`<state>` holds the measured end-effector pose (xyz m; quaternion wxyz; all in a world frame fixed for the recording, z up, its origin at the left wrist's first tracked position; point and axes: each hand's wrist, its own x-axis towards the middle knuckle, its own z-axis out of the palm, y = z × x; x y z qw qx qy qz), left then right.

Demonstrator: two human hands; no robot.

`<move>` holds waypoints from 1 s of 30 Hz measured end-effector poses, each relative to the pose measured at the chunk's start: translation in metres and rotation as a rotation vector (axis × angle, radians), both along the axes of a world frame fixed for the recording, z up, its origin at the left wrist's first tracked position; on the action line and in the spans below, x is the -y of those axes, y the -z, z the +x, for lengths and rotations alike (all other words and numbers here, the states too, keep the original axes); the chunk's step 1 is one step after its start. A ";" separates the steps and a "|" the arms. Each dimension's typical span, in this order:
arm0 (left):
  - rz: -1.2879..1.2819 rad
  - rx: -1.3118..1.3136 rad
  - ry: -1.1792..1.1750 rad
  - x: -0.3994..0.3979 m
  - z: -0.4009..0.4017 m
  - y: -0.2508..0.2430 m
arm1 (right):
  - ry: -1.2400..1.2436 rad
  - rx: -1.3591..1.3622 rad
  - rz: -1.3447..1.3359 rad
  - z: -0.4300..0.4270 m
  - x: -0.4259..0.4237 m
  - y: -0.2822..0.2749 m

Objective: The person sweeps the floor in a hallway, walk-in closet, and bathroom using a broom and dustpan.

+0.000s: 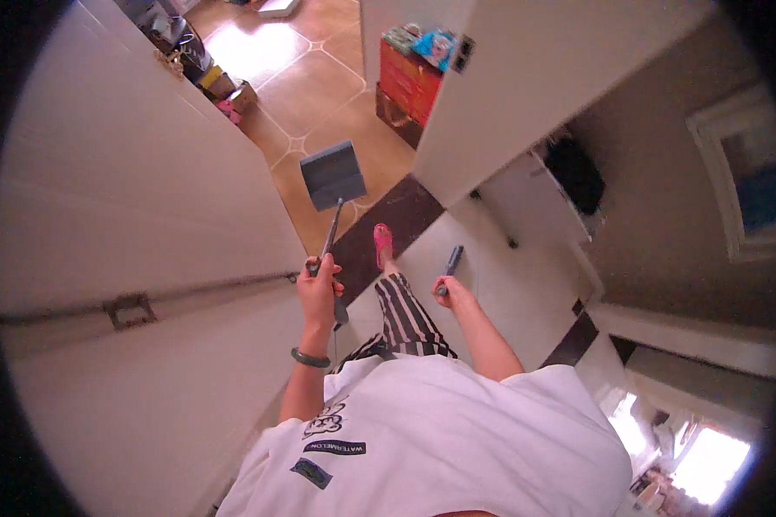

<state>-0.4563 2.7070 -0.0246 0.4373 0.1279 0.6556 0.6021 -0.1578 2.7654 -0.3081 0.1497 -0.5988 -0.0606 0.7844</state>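
My left hand [318, 281], with a dark bangle at its wrist, grips the pole of a long-handled dustpan [333, 174]. The grey pan is held out ahead, over the tan tiles by the doorway. Below that hand a dark grey part [341, 315] shows; whether it belongs to the dustpan is unclear. In my right hand [451, 292] is a grey rod-shaped handle [454, 258], pointing forward and slightly right. Its full shape does not show. Between the two hands, my foot in a pink slipper [383, 240] is at the dark threshold strip [404, 210].
Pale wall surfaces flank the doorway. Beyond it, a red box [410, 77] with packets on top stands right, and small boxes [223, 90] line the left. A white board-like object [537, 187] stands to my right, above pale floor tiles [524, 284].
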 end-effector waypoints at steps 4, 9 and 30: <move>-0.018 0.019 -0.070 -0.076 -0.047 0.004 | 0.077 -0.037 -0.142 -0.078 -0.080 0.023; -0.096 -0.005 -0.106 -0.179 -0.126 -0.019 | 0.430 -0.219 -0.425 -0.175 -0.203 0.024; 0.060 0.095 -0.132 -0.605 -0.488 -0.035 | 0.620 -0.291 -0.573 -0.543 -0.597 0.031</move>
